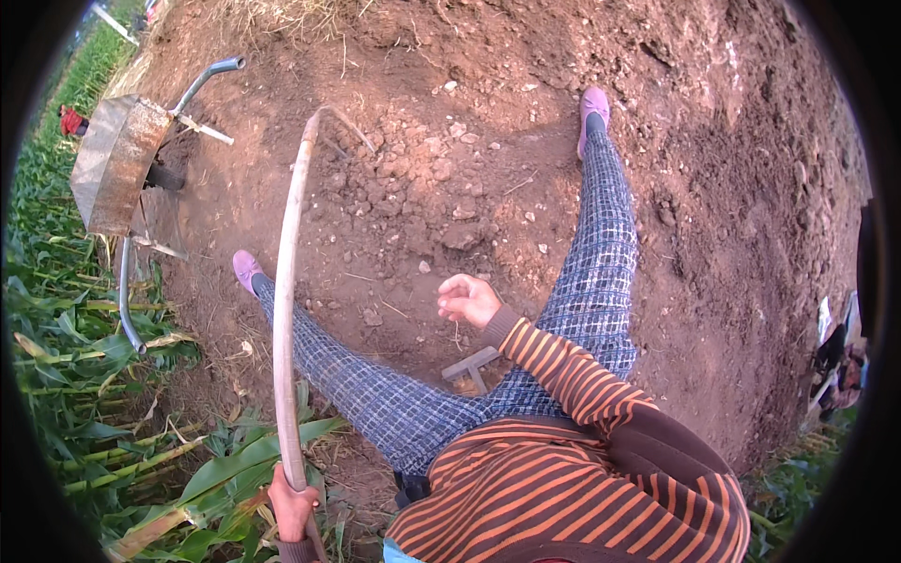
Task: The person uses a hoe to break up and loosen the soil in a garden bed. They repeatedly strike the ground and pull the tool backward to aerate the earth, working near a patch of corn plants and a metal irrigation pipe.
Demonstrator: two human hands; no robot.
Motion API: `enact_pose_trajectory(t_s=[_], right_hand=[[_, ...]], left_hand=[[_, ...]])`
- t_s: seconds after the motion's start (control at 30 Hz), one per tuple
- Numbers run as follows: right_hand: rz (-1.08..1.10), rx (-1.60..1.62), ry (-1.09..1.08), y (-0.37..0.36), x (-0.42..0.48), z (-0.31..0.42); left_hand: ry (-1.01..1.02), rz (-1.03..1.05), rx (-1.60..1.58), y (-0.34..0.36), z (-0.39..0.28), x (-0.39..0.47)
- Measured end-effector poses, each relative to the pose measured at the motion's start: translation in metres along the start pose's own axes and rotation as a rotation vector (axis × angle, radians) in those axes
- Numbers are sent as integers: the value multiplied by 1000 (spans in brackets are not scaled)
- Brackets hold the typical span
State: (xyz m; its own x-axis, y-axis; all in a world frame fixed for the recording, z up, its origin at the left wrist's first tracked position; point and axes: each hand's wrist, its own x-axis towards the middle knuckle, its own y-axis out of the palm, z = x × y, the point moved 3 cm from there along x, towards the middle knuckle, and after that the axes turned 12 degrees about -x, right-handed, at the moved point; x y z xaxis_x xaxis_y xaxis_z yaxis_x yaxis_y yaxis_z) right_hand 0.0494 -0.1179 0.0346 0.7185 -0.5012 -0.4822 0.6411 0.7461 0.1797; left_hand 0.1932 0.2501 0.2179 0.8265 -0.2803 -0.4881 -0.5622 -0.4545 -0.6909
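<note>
A long, pale wooden tool handle [287,281] runs up the left of the view, and my left hand [292,501] is closed round its lower part. At the handle's far end a thin metal head [348,128] rests at the loose, stony soil [429,169]; its exact kind is hard to tell. My right hand [468,299] is off the handle, in front of my right thigh, with its fingers curled and nothing seen in it. Below that hand, a small T-shaped piece [473,364], perhaps wood, lies on the ground between my legs.
An overturned or tipped rusty wheelbarrow [130,165] stands at the upper left beside green maize plants [63,338]. A person in red [72,121] is beyond it. A rough earth bank [760,176] lies to the right, with dark items [838,369] at the right edge.
</note>
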Motion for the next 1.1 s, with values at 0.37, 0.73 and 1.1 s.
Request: enact_pose_trajectory(t_s=[0.37,0.73,1.1], right_hand=[[41,106,-118,-39,-42,28],[6,144,-148,-57,-67,36],[295,166,-322,-43,-80,100]], left_hand=[[275,-374,962,-91,-62,36],[557,-538,1237,-118,-191,44],[307,-392,973,-21,-123,-13]])
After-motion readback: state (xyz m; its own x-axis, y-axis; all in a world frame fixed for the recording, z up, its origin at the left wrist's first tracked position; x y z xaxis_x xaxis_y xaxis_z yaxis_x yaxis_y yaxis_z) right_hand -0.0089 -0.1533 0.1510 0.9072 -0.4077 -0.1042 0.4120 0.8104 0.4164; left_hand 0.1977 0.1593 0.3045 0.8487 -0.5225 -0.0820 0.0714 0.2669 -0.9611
